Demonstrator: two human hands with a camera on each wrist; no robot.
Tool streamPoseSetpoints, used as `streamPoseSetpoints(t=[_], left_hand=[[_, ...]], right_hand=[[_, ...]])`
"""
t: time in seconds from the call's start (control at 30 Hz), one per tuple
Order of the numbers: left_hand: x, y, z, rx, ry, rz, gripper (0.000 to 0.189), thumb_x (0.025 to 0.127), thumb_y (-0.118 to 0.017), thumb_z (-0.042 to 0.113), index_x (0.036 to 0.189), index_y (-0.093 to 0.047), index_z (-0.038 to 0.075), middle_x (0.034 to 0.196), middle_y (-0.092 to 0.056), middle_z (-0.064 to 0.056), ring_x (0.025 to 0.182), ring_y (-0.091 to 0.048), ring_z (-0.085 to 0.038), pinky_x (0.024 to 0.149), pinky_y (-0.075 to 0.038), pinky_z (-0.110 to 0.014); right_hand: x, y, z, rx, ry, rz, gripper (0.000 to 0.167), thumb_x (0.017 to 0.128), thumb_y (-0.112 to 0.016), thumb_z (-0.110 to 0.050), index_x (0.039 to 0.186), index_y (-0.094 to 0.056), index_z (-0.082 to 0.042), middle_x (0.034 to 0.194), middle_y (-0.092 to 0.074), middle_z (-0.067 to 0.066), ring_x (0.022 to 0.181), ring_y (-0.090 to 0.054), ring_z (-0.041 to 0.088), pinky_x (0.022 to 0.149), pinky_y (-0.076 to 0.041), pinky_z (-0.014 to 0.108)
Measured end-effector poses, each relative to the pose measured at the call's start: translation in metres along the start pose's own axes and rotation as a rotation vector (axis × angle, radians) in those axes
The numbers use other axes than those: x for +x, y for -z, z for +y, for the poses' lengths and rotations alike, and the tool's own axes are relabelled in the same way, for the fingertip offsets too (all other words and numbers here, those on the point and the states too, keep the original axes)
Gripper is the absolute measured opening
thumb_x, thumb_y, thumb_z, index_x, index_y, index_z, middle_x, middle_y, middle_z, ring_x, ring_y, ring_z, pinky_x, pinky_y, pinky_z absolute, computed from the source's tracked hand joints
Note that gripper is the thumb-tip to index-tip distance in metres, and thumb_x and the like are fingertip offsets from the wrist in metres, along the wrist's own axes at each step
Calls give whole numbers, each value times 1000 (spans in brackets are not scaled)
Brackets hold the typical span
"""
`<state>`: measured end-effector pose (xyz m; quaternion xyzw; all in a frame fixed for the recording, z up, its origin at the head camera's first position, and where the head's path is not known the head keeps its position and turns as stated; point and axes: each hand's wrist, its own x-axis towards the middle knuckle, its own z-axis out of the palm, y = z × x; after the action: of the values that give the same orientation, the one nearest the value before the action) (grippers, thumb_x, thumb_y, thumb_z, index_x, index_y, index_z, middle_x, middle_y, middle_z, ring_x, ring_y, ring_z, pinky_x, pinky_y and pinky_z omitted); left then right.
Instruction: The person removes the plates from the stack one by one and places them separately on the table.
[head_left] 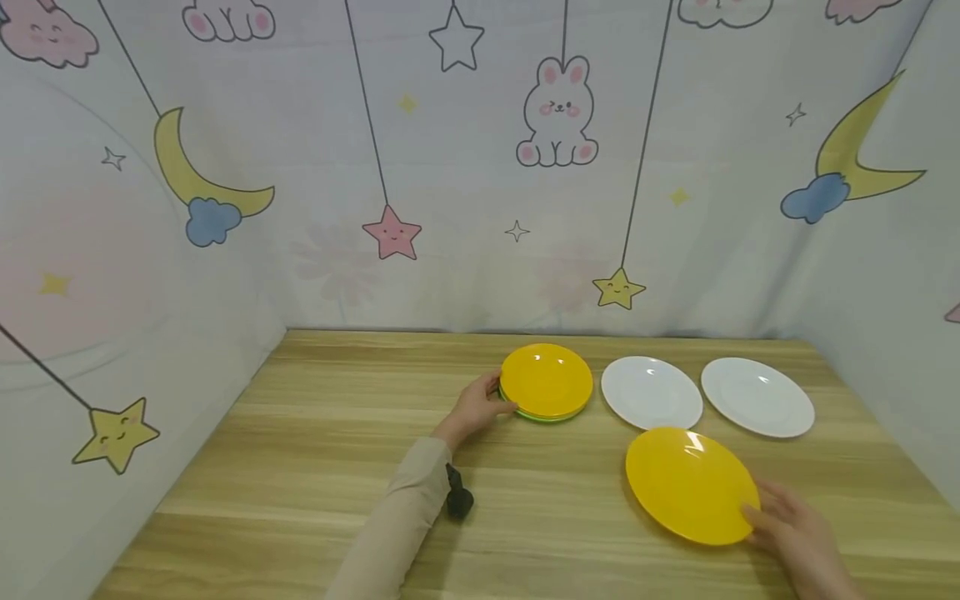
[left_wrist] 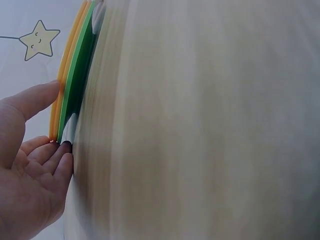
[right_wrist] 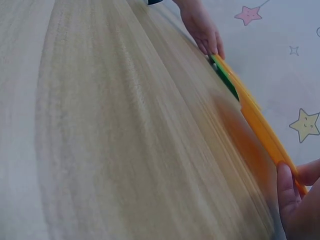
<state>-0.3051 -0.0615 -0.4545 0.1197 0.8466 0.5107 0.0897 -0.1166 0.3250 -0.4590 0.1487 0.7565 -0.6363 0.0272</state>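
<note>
In the head view a yellow plate (head_left: 690,485) tilts above the table's right half. My right hand (head_left: 797,533) pinches its right rim, and the right wrist view shows thumb and fingers on either side of the yellow plate's edge (right_wrist: 270,137). My left hand (head_left: 480,407) rests against the left side of a plate stack (head_left: 546,381), yellow on top with green beneath. From the left wrist, the thumb of the left hand (left_wrist: 35,165) touches the yellow rims, while the extended fingers lie at the edge near the green plate (left_wrist: 77,75).
Two white plates, a nearer-centre white plate (head_left: 651,393) and a far-right white plate (head_left: 757,397), lie right of the stack. A wood-grain table (head_left: 315,467) spans the scene. Patterned cloth (head_left: 465,167) encloses its back and sides. A small black object (head_left: 458,500) is beside the left sleeve.
</note>
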Motion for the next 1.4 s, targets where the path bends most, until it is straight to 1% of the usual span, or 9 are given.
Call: streamPoseSetpoints(t=[0.1, 0.13, 0.5, 0.67, 0.83, 0.97, 1.07, 1.17, 1.4], left_hand=[[0, 0, -1, -1, -6, -2, 71, 82, -68, 14, 138, -29, -6, 141, -34, -20, 128, -36, -30, 106, -32, -39], [0, 0, -1, -3, -9, -2, 71, 82, -68, 14, 138, -29, -6, 141, -33, -20, 128, -36, -30, 106, -32, -39], [2, 0, -3, -5, -16, 2, 72, 82, -68, 15, 138, -29, -5, 142, -33, -19, 129, -35, -29, 106, -31, -38], [1, 1, -2, 7, -23, 6, 71, 81, -68, 15, 137, -30, -6, 141, -34, -20, 128, -36, -30, 105, -32, -39], [1, 1, -1, 16, -16, 5, 71, 81, -69, 14, 137, -31, -6, 141, -35, -20, 128, -36, -29, 105, -32, -38], [0, 1, -2, 13, -13, 5, 70, 81, -68, 15, 137, -31, -6, 141, -34, -19, 128, -36, -29, 106, -32, -38], [0, 1, -1, 6, -21, 4, 70, 82, -68, 14, 137, -30, -6, 141, -34, -20, 128, -36, -30, 106, -32, -39], [-1, 1, -1, 1, -17, 2, 70, 82, -68, 14, 137, -30, -6, 141, -34, -20, 128, -35, -30, 106, -31, -39], [-2, 1, 1, -5, -16, 0, 71, 82, -68, 14, 138, -29, -6, 141, -34, -20, 128, -36, -30, 106, -31, -39]], right_hand=[[-3, 1, 6, 52, 34, -3, 38, 86, -61, -9, 94, -48, -45, 80, -59, -26, 73, -59, 0, 63, -55, 23], [-3, 1, 7, 66, 40, -4, 40, 86, -61, -8, 92, -49, -46, 80, -59, -25, 73, -59, 1, 62, -55, 23], [-6, 3, 7, 15, -1, -10, 39, 85, -63, -11, 96, -46, -45, 86, -59, -24, 75, -60, 1, 66, -55, 25], [-4, 2, 7, -5, 0, -3, 36, 84, -64, -12, 102, -45, -37, 91, -61, -17, 76, -61, 2, 67, -55, 25], [-4, 0, 5, -85, 21, 14, 36, 84, -65, -12, 104, -45, -34, 94, -64, -5, 74, -61, 3, 66, -56, 26], [-5, -4, 1, -205, 42, 31, 43, 83, -66, -12, 121, -48, -11, 102, -63, 19, 72, -60, 3, 64, -56, 27], [-6, -7, -3, -293, 26, 24, 61, 83, -65, -14, 131, -35, 8, 110, -57, 29, 72, -59, 3, 64, -56, 26], [-7, -9, -6, -356, 18, 12, 65, 84, -64, -17, 133, -30, 11, 113, -55, 30, 71, -59, 4, 62, -55, 26], [-9, -13, -10, -448, 88, 30, 59, 83, -65, -15, 129, -37, 11, 97, -62, 23, 60, -57, 10, 54, -53, 26]])
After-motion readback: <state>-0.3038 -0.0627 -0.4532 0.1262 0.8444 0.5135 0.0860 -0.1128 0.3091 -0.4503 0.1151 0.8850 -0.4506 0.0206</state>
